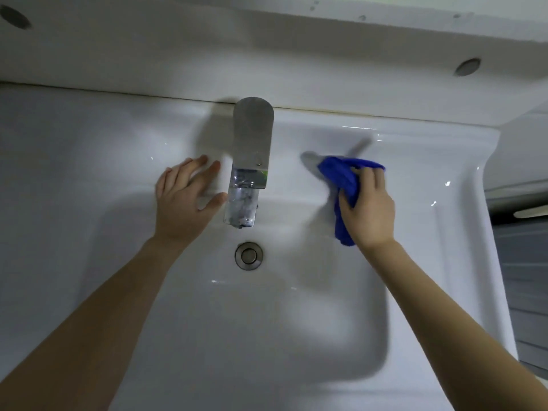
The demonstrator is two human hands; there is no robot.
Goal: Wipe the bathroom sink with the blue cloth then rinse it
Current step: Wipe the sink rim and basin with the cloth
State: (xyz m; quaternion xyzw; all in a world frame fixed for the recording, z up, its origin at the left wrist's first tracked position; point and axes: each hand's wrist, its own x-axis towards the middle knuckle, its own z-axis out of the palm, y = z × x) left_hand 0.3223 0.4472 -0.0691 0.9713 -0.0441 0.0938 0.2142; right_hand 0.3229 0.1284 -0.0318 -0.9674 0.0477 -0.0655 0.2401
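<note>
A white ceramic sink (89,161) fills the view, with a round metal drain (248,256) in the basin. A chrome faucet (250,161) stands at the back middle. My right hand (369,210) grips a bunched blue cloth (338,176) and presses it on the sink's back ledge, right of the faucet. My left hand (185,200) rests flat, fingers spread, on the ledge just left of the faucet, its thumb near the spout. No water is visibly running.
A white ledge or cabinet underside (267,54) runs above the sink, with two round dark holes (467,67). A grey tiled floor (522,277) shows beyond the sink's right edge.
</note>
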